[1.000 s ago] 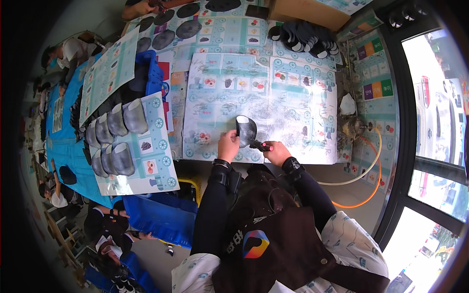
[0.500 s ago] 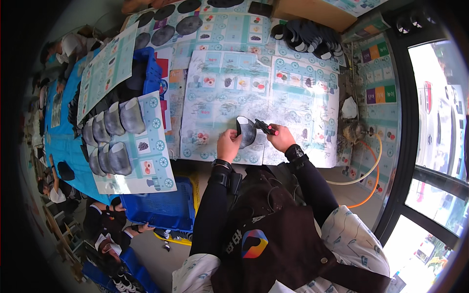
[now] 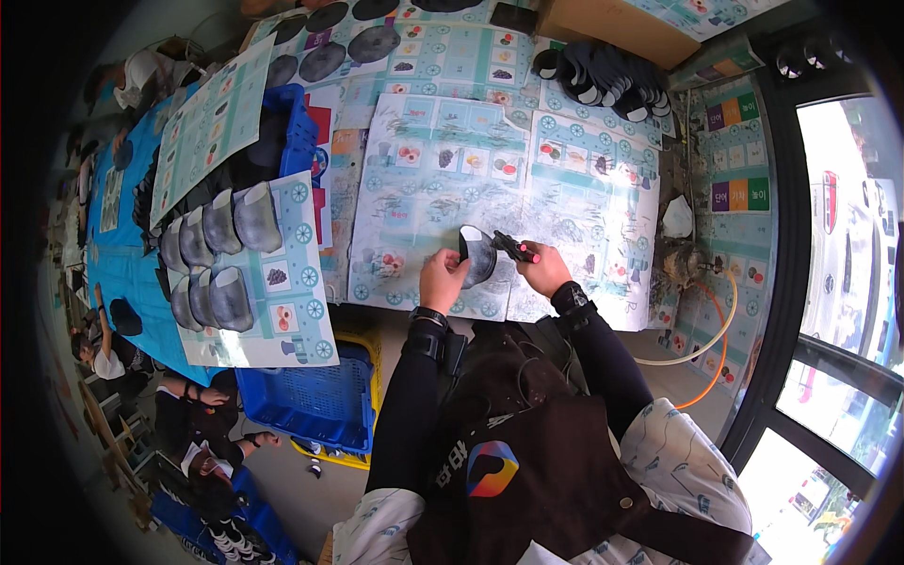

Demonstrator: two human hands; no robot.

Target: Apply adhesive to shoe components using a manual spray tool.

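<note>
My left hand (image 3: 443, 281) is closed at the near side of the patterned work board (image 3: 443, 202), pinching the left edge of a curved dark grey piece (image 3: 480, 258). The piece has a white patch at its top and looks like a shoe part. My right hand (image 3: 544, 273) is wrapped around a small black hand tool with pinkish-red ends (image 3: 514, 248). The tool's dark tip points up and left, close to the grey piece's right edge; whether they touch I cannot tell. My fingers hide part of the tool.
Similar grey pieces (image 3: 256, 218) stand in rows on a board at the left. A pile of dark pieces (image 3: 603, 77) lies at the back right, flat dark ovals (image 3: 374, 44) at the back. Below left is a blue crate (image 3: 311, 400) beside a seated person (image 3: 212, 405). Hoses (image 3: 725, 325) hang at right.
My hands keep the grey piece and the tool in nearly the same place. The seated person's hands have come away from the blue crate. The whole view has shifted slightly.
</note>
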